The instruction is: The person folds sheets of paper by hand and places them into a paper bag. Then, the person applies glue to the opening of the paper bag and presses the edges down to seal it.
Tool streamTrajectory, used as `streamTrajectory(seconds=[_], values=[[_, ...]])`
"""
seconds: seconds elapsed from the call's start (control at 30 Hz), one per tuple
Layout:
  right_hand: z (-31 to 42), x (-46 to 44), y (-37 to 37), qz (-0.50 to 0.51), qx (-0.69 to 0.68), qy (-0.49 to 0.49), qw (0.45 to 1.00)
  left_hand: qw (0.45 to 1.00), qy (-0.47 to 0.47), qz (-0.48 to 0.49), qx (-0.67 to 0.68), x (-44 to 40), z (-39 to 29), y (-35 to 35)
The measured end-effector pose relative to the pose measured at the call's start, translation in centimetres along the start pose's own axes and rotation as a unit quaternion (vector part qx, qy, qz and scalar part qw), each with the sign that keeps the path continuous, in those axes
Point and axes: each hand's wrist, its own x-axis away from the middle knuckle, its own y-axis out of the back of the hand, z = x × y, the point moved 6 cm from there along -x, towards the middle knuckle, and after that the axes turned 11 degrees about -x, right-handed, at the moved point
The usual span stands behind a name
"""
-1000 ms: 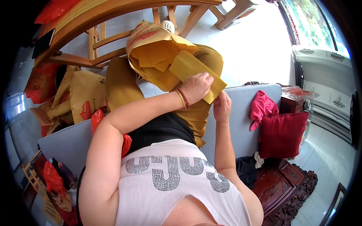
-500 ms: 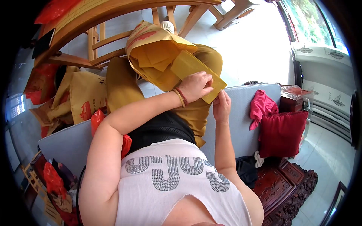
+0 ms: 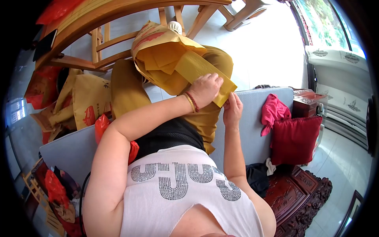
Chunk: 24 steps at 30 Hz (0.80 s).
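Note:
A stack of yellow paper sheets point(image 3: 197, 65) lies slantwise over my thigh. My left hand point(image 3: 205, 90), with bracelets at the wrist, rests on it with curled fingers pressed to the paper. At the near right corner, my right hand point(image 3: 233, 107) pinches the sheet edge between thumb and fingers. Beyond the stack's far end, a brown paper bag point(image 3: 144, 41) with red print lies with its mouth toward me between my knees. More yellow paper point(image 3: 160, 59) shows inside the bag. My fingers hide part of the sheets.
I sit on a grey cushioned seat point(image 3: 252, 118). A wooden table point(image 3: 130, 15) stands ahead. Another printed paper bag point(image 3: 92, 98) is at left, near a red plastic bag point(image 3: 102, 128). A dark red cushion point(image 3: 296, 140) and a pink cloth point(image 3: 275, 112) lie at right.
The far end of the yellow sheets has shifted slightly up and left. My left hand has moved a little over the paper. My right hand still pinches the corner.

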Motion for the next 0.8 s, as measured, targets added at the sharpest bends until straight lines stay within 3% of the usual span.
streamTrajectory(seconds=[0.27, 0.37, 0.47, 0.57, 0.67, 0.8], values=[[0.3, -0.4, -0.4, -0.006, 0.041, -0.002, 0.999, 1.0, -0.004, 0.003, 0.016, 0.1, 1.7, -0.6], [0.8, -0.2, -1.1, -0.029, 0.034, 0.036, 0.998, 0.994, 0.043, 0.019, 0.099, 0.2, 1.7, 0.1], [1.3, 0.3, -1.8, -0.027, 0.075, 0.091, 0.993, 0.999, 0.019, -0.043, 0.028, 0.4, 1.1, 0.9], [1.1, 0.3, -1.2, -0.007, 0.137, 0.132, 0.982, 0.999, 0.014, -0.032, 0.028, 0.3, 1.4, 0.4], [1.3, 0.3, -1.2, 0.025, 0.179, 0.175, 0.968, 0.994, -0.001, 0.004, 0.111, 0.1, 2.3, -0.2], [1.7, 0.6, -1.6, 0.036, 0.191, 0.195, 0.961, 0.981, 0.041, 0.05, 0.18, 0.1, 3.1, 0.2]])
